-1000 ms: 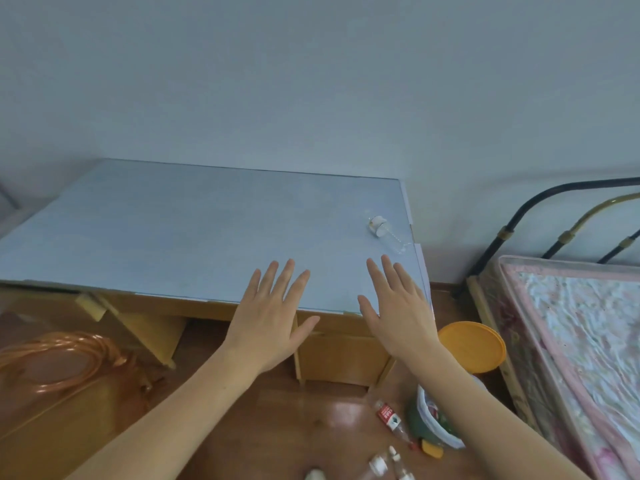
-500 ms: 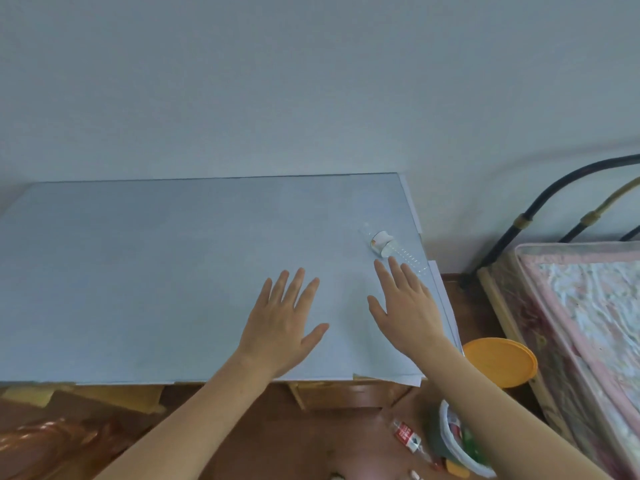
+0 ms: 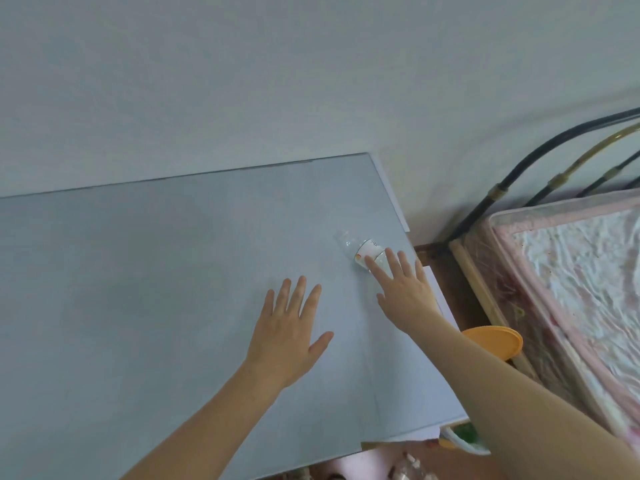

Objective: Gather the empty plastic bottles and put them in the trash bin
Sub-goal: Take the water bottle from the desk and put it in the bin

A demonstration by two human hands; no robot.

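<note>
A pale grey-blue table top (image 3: 145, 289) fills most of the view and lies under both hands, its far edge against a plain light wall (image 3: 277, 71). To the right of the right hand, past the table's edge, stands a bed with a pink patterned cover under clear plastic (image 3: 571, 271) and a dark metal bed frame (image 3: 540, 157) with brass-coloured joints curving up behind it. Nearer, just right of the right forearm and partly hidden by it, sits a round orange lid (image 3: 502, 341) lower than the table. The left hand (image 3: 291, 330) is spread flat, fingers apart and thumb out to the side, palm down over bare table with nothing in it. The right hand (image 3: 403, 289) reaches further away, fingers likewise splayed and not closed on anything; its fingertips (image 3: 367, 260) overlap the near end of a clear plastic bottle (image 3: 360, 249) lying on its side near the table's right edge (whether they press on it or only hover over it cannot be told). The bottle extends away and to the left from those fingertips and carries a white label with an orange-red patch; a few dark marks on the label are too small and blurred to read. Below the right forearm, under the table's near corner, a sliver of a white-rimmed bin (image 3: 460, 441) with something green inside shows.
</note>
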